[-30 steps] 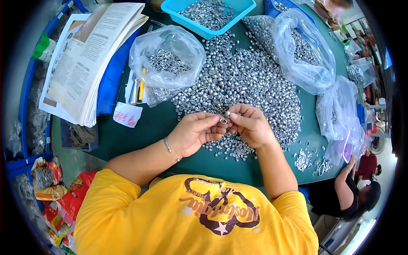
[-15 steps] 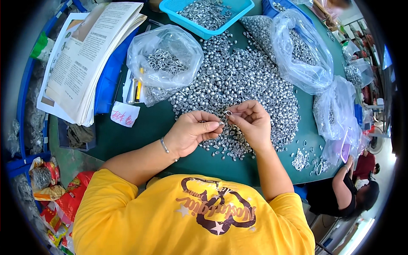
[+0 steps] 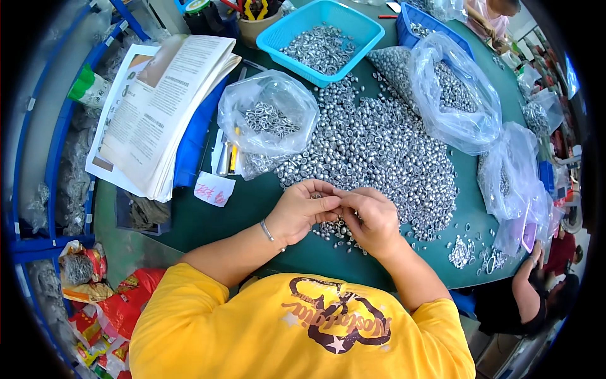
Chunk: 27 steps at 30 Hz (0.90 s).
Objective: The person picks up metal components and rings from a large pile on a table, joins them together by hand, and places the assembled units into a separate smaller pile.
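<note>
We see the left hand [image 3: 303, 211] and right hand [image 3: 372, 218] meeting fingertip to fingertip at the near edge of the heap of small silver metal pieces [image 3: 379, 148] on the green table [image 3: 208, 221]. Both grips look pinched together on something tiny; what, we cannot tell.

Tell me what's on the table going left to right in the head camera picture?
Open booklet → small pink paper slip → clear bag of metal rings → big pile of silver pieces → large clear bag of pieces → smaller clear bags.
</note>
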### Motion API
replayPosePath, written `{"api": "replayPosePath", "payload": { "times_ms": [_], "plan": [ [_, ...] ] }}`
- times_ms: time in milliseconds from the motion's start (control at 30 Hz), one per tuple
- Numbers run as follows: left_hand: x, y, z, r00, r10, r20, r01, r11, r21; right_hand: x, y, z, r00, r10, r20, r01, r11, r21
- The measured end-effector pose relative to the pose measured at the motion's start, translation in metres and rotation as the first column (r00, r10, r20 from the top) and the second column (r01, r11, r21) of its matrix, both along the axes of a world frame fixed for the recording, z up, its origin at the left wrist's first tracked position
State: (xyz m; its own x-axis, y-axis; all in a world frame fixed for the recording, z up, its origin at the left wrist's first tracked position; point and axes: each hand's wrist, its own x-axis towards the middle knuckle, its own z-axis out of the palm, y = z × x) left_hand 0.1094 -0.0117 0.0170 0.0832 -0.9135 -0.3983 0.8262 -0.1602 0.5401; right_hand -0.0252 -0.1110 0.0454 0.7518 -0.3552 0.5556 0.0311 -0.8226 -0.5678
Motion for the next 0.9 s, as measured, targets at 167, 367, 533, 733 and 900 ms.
{"api": "replayPosePath", "payload": {
  "times_ms": [167,367,533,733,900],
  "plan": [
    [0.018,-0.002,0.017,0.985,0.157,0.070,-0.154,0.987,-0.050,0.019,-0.007,-0.004,0.994,-0.107,0.004,0.103,0.970,0.219],
    [0.080,-0.021,0.058,0.415,0.439,0.797,-0.304,0.892,-0.334,0.060,-0.031,-0.027,0.989,-0.128,-0.073,0.119,0.986,-0.117],
    [0.100,-0.022,0.053,-0.333,0.181,0.926,-0.156,0.957,-0.243,0.065,-0.035,-0.038,0.983,-0.152,-0.102,0.144,0.986,-0.084],
    [0.044,-0.018,0.053,-0.182,0.317,0.931,-0.030,0.944,-0.327,0.030,-0.035,-0.030,0.981,-0.134,-0.142,0.188,0.849,0.494],
    [0.017,-0.023,0.016,0.292,0.065,0.954,0.129,0.986,-0.106,0.007,-0.020,-0.009,0.987,-0.114,-0.116,0.160,0.802,0.575]
  ]
}}
